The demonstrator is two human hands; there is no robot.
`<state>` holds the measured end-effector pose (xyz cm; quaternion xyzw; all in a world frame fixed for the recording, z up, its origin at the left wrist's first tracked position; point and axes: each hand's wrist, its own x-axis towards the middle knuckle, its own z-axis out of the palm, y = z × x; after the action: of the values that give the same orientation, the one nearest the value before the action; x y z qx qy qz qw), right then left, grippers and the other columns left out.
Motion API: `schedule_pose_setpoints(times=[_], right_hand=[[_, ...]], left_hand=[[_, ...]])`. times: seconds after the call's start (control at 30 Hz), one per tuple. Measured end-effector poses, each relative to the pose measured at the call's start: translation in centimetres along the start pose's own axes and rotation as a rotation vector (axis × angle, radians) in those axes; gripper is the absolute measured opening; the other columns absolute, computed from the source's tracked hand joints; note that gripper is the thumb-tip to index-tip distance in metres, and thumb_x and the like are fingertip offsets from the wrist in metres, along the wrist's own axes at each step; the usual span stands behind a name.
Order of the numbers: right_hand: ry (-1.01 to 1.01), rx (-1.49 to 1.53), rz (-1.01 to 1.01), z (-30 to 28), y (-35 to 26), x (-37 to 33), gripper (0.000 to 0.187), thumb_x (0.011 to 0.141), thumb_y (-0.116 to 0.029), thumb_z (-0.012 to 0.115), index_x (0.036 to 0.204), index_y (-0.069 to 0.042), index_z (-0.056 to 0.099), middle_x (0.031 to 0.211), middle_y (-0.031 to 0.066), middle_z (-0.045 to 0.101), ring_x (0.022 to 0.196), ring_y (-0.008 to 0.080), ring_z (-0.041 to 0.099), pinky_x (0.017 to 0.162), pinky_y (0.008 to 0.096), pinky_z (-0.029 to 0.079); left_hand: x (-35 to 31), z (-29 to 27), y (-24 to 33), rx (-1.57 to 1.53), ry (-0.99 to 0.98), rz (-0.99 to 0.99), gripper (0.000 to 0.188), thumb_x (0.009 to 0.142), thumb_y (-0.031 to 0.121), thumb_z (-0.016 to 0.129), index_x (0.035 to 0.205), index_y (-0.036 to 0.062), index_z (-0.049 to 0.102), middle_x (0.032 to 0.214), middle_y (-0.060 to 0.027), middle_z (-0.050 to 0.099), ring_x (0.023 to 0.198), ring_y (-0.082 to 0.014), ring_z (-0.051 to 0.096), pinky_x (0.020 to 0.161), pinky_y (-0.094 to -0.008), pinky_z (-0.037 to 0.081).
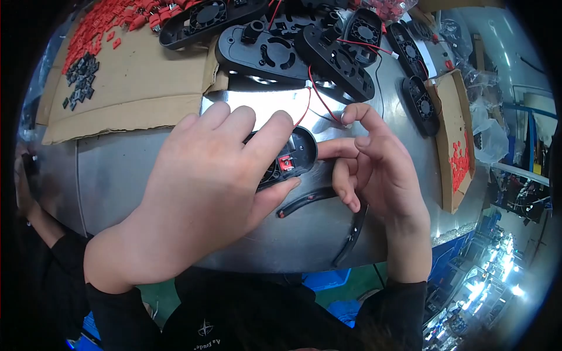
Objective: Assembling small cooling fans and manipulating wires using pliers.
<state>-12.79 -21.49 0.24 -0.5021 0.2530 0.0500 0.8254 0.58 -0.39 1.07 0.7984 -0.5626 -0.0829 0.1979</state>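
My left hand [211, 167] is closed over a black plastic fan housing [305, 149], its fingers along the far side and its thumb along the near edge. Most of the housing is hidden beneath that hand. A small red switch-like part [286, 163] with metal contacts shows inside the shell. On the right, my right hand [389, 167] has its fingers apart and partly bent, palm turned inward. One of its fingers reaches to the housing's right end and seems to touch it. I see nothing held in this hand.
Black fan housings [263, 52] with red and black wires [316, 90] lie at the back. Left, a cardboard sheet [146, 88] bears red parts [99, 29] and black pieces [82, 76]. A cardboard tray [448, 111] stands right. Curved black strips [310, 200] lie nearby; a person's arm [44, 225] shows left.
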Motion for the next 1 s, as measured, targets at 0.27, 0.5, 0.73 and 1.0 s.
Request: schedule_pose_setpoints(times=[0.27,0.5,0.73,1.0], right_hand=[[-0.081,0.11,0.049,-0.7,0.0,0.1,0.036,0.1,-0.015,0.053,0.133,-0.008,0.04,0.112,0.0319,0.072,0.059,0.0254,0.069,0.046,0.0298,0.054],[0.015,-0.096,0.108,0.4,-0.2,-0.2,0.036,0.101,-0.02,0.055,0.132,-0.008,0.041,0.108,0.0269,0.075,0.057,0.0234,0.069,0.046,0.0297,0.055],[0.08,-0.184,0.063,0.9,-0.3,-0.4,0.04,0.102,-0.024,0.054,0.136,-0.007,0.042,0.103,0.0227,0.075,0.059,0.0226,0.071,0.05,0.0292,0.058],[0.118,-0.356,0.039,1.6,-1.6,0.0,0.044,0.103,-0.023,0.059,0.141,-0.004,0.046,0.092,0.0144,0.074,0.058,0.0163,0.068,0.05,0.0242,0.054]], left_hand=[[0.0,0.1,0.0,-0.018,0.0,0.007,0.053,0.081,0.02,0.081,0.128,0.0011,0.062,0.099,-0.0146,0.062,0.09,-0.0322,0.06,0.078,-0.0404,0.048],[-0.4,0.8,0.7,-0.021,0.021,-0.023,0.055,0.08,0.021,0.083,0.127,0.0011,0.063,0.099,-0.0135,0.062,0.089,-0.0322,0.062,0.076,-0.0407,0.049],[-0.1,0.9,0.8,-0.026,0.012,-0.094,0.053,0.081,0.023,0.083,0.126,0.0022,0.063,0.096,-0.0135,0.063,0.086,-0.0327,0.064,0.075,-0.0412,0.049],[0.0,-0.2,-0.4,-0.045,-0.048,-0.009,0.054,0.086,0.031,0.08,0.129,0.0055,0.062,0.096,-0.0125,0.064,0.088,-0.0304,0.065,0.075,-0.042,0.049]])
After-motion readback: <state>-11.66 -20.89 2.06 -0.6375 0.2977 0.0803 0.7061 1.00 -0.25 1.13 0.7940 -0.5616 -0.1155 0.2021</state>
